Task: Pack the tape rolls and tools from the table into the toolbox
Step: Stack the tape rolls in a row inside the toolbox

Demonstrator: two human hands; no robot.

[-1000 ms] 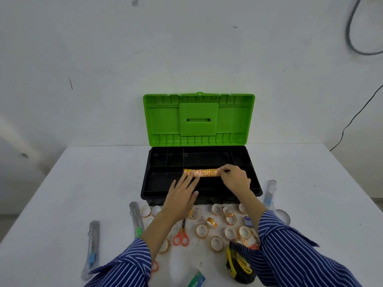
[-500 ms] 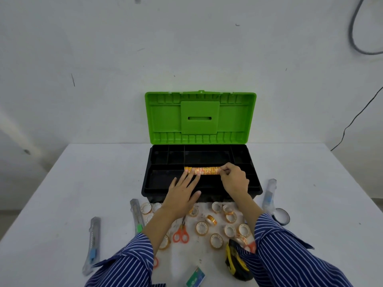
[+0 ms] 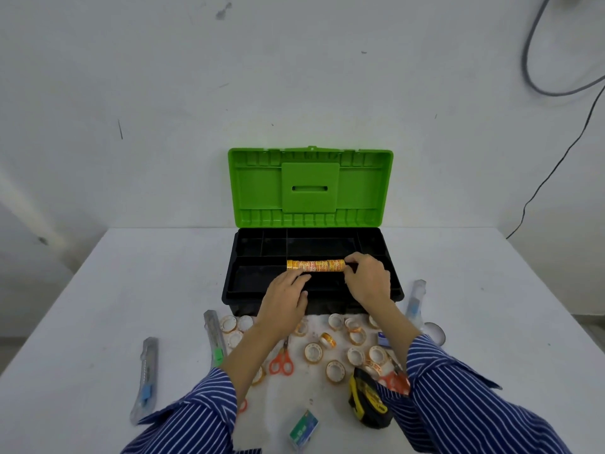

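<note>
The black toolbox [image 3: 230,291] stands open with its green lid [image 3: 309,186] upright against the wall. A row of orange-yellow tape rolls [image 3: 314,265] lies on its side across the tray's middle divider. My right hand [image 3: 368,280] grips the row's right end with curled fingers. My left hand [image 3: 286,298] lies just in front of the row's left half, its relaxed fingertips touching the row. Several loose tape rolls [image 3: 335,370] lie on the table in front of the box.
Orange scissors [image 3: 281,363], a yellow-black tape measure [image 3: 366,399] and a green staple box [image 3: 303,429] lie near me. Utility knives [image 3: 149,378] [image 3: 214,337] lie at the left, another knife [image 3: 415,298] and a dark tape roll [image 3: 434,332] at the right.
My left hand's splayed fingers have drawn together and slid a little right along the row. The row and my right hand stay in place.
</note>
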